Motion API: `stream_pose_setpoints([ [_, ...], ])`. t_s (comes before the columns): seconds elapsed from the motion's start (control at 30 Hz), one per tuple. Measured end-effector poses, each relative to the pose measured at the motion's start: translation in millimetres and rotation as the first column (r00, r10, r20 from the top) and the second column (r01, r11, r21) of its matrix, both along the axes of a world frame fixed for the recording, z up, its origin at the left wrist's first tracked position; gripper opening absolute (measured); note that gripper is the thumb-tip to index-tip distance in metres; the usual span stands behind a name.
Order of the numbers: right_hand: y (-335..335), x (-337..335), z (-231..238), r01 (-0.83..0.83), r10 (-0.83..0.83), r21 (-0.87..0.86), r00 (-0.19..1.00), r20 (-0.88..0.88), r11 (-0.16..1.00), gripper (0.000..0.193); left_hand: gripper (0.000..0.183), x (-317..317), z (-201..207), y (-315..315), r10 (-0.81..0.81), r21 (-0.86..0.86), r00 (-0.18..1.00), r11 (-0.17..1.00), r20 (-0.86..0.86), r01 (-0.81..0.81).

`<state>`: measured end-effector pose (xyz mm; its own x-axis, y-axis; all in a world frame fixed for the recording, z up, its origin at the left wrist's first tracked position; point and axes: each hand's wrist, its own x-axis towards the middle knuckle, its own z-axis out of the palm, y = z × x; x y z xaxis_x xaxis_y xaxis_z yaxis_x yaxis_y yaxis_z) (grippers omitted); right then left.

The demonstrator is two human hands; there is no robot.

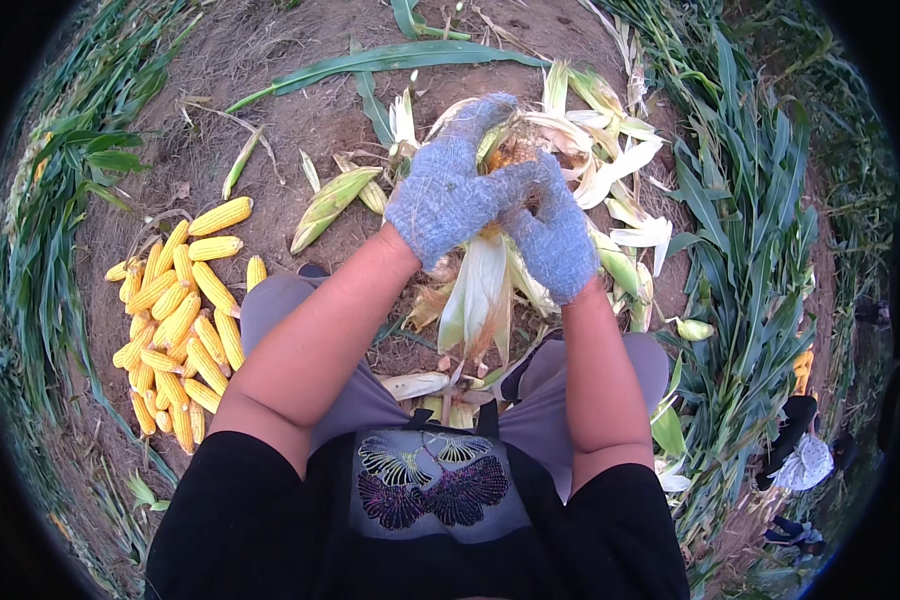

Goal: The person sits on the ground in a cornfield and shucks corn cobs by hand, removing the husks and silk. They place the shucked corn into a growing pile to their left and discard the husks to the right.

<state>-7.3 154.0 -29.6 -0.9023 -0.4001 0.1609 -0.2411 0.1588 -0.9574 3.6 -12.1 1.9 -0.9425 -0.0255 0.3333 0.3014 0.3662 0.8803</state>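
Observation:
Grey knitted work gloves cover both of my hands, which meet over one ear of corn (486, 238). Pale husk leaves (475, 295) hang down from it toward me, with brown silk among them. My left hand (448, 190) is closed over the ear from the left, its fingers pointing away from me. From the right, my right hand (552, 228) grips the same ear, thumb and fingers bent near the left hand's thumb. The gloves hide most of the ear.
Peeled yellow corn cobs (175, 310) lie heaped at my left. Unpeeled ears (335, 208) and torn husks (610, 170) lie around my hands. Cut green stalks (740, 220) run along the right; others (45, 240) line the left. Another person (805, 462) is at the far right edge.

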Motion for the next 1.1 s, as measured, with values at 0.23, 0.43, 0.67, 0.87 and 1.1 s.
stream_pose_setpoints([
  [0.23, -7, 8, 18, -0.095, 0.124, -0.181, 0.980, 0.155, 0.979, 0.062, 0.037, 0, -2, 9, -0.144, 0.299, 0.989, 0.943, -0.026, 0.145],
  [0.43, -3, 5, 18, -0.105, 0.160, -0.257, 0.965, 0.207, 0.961, 0.064, 0.030, -9, -21, 5, -0.068, 0.383, 0.997, 0.921, -0.024, 0.071],
  [0.67, -6, 2, -10, 0.026, 0.120, -0.385, 0.928, 0.352, 0.923, 0.056, 0.020, -26, -46, 0, 0.213, 0.336, 0.974, 0.915, 0.071, -0.224],
  [0.87, -9, 3, -6, 0.123, 0.140, -0.533, 0.893, 0.427, 0.837, 0.050, 0.025, -38, -63, -14, 0.289, 0.422, 0.956, 0.861, 0.053, -0.284],
  [1.1, 28, -38, -22, 0.352, 0.045, -0.732, 0.886, 0.462, 0.584, 0.047, 0.027, -12, -3, -14, 0.023, 0.584, 0.970, 0.794, 0.243, -0.165],
])
